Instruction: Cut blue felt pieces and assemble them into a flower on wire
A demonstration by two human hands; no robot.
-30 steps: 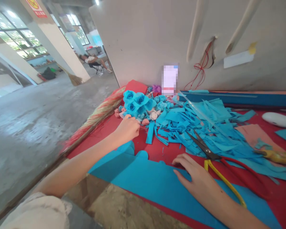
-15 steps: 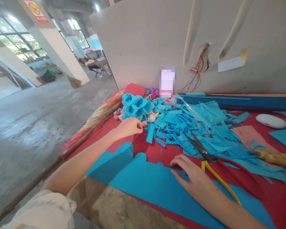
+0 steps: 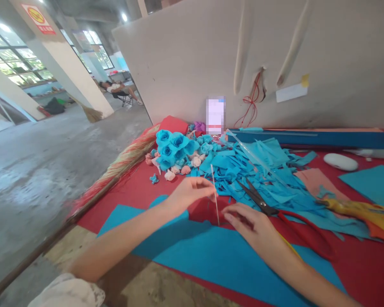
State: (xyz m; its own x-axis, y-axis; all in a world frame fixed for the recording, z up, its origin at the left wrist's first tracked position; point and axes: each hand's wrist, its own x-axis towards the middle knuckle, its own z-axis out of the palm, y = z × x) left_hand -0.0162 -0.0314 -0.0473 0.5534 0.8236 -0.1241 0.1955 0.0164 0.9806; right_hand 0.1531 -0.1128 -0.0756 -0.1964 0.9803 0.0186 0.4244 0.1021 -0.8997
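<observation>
My left hand [image 3: 188, 193] pinches a thin pale stick [image 3: 215, 194] and holds it upright over the red table top. Its lower end comes down close to the fingertips of my right hand [image 3: 254, 226]. That hand lies on the edge of a big blue foam sheet [image 3: 217, 256], fingers loosely spread, holding nothing. Just behind it lie scissors [image 3: 275, 213] with red and yellow handles. Further back sits a cluster of finished blue foam roses [image 3: 173, 147] with small pink ones in front.
A heap of blue foam strips [image 3: 269, 170] covers the middle of the red table [image 3: 371, 268]. A white oval object [image 3: 341, 161] lies at the right, a yellow tool [image 3: 355, 209] nearer. A grey board [image 3: 211, 55] stands behind. A broom [image 3: 115, 170] lies along the left edge.
My left hand drew back from the pile of roses toward me, now holding the thin stick upright. My right hand stayed on the blue sheet. The camera shifted slightly right.
</observation>
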